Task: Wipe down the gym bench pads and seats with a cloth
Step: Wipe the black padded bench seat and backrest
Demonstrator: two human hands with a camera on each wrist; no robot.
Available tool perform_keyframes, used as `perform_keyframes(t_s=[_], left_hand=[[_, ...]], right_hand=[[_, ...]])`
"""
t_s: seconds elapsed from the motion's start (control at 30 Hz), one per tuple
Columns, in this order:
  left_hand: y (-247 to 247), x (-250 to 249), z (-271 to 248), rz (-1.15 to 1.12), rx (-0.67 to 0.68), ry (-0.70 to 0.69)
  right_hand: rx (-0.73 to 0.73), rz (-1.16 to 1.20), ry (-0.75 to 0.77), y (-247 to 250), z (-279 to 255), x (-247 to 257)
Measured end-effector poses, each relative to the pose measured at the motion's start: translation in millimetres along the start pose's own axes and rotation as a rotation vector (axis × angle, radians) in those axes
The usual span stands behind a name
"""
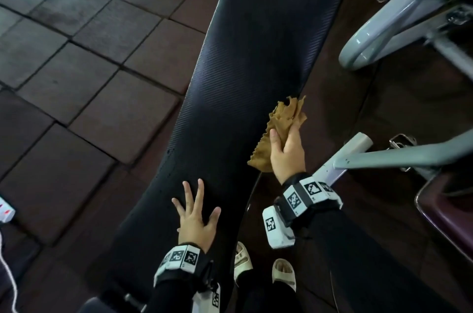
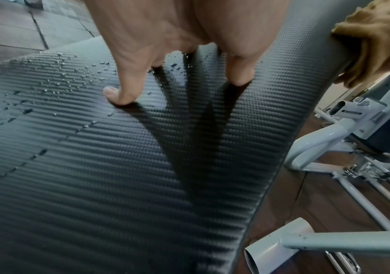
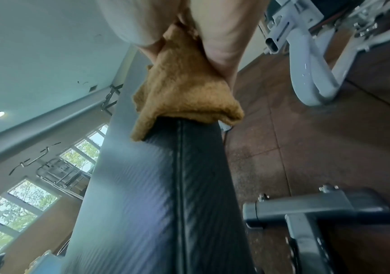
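Fingers and thumb of the right hand (image 1: 286, 148) curl around a bunched tan cloth (image 1: 279, 131), pressing it against the right-hand edge of the bench pad (image 1: 245, 77), roughly midway along the pad's length. In the right wrist view the cloth (image 3: 184, 96) wraps over the pad's side wall, where a stitched seam (image 3: 180, 185) runs the length of the edge. The left hand (image 1: 195, 220) lies flat near the pad's near end, its fingers (image 2: 118, 92) straight and spread apart, holding nothing, apparently bracing the person.

The step in hand looks like wiping the pad's side edge. Water droplets (image 2: 55, 81) bead beside the left hand, toward the pad's left edge, so the next move likely calls for carrying the cloth across the top to that wet patch, with firm flat pressure.

The pad is long, narrow and black, with rounded corners and a ribbed, carbon-weave vinyl skin; the cloth is a soft, fuzzy terry, possibly frayed at its far corner, though the head view is too dim to be sure. Pale grey tubular steel frame (image 1: 399, 156) stands just right of the pad, over dark rubber floor tiles (image 1: 76, 61).
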State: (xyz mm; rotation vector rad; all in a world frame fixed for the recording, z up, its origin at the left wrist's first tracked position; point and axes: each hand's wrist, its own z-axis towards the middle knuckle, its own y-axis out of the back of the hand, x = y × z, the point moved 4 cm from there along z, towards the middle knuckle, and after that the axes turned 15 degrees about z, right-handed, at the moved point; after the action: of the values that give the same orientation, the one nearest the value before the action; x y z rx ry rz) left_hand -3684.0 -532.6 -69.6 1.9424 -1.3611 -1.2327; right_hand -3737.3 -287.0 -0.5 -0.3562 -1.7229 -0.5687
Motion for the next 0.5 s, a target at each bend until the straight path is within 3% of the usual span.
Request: perform_keyframes(t_s=[0.1, 0.3, 0.5], left_hand=[[1.0, 3.4, -0.1, -0.004, -0.039, -0.038], [-2.5, 8.4, 2.5, -0.036, -0.078, -0.075], [-4.7, 9.0, 2.7, -0.012, -0.109, -0.050]], right_hand=[[0.050, 0.026, -0.016, -6.3, -31.4, -24.8], [0.325, 0.033, -0.098, -23.2, -106.7, -77.3], [0.299, -0.042, 0.009, -11.8, -75.7, -63.0]])
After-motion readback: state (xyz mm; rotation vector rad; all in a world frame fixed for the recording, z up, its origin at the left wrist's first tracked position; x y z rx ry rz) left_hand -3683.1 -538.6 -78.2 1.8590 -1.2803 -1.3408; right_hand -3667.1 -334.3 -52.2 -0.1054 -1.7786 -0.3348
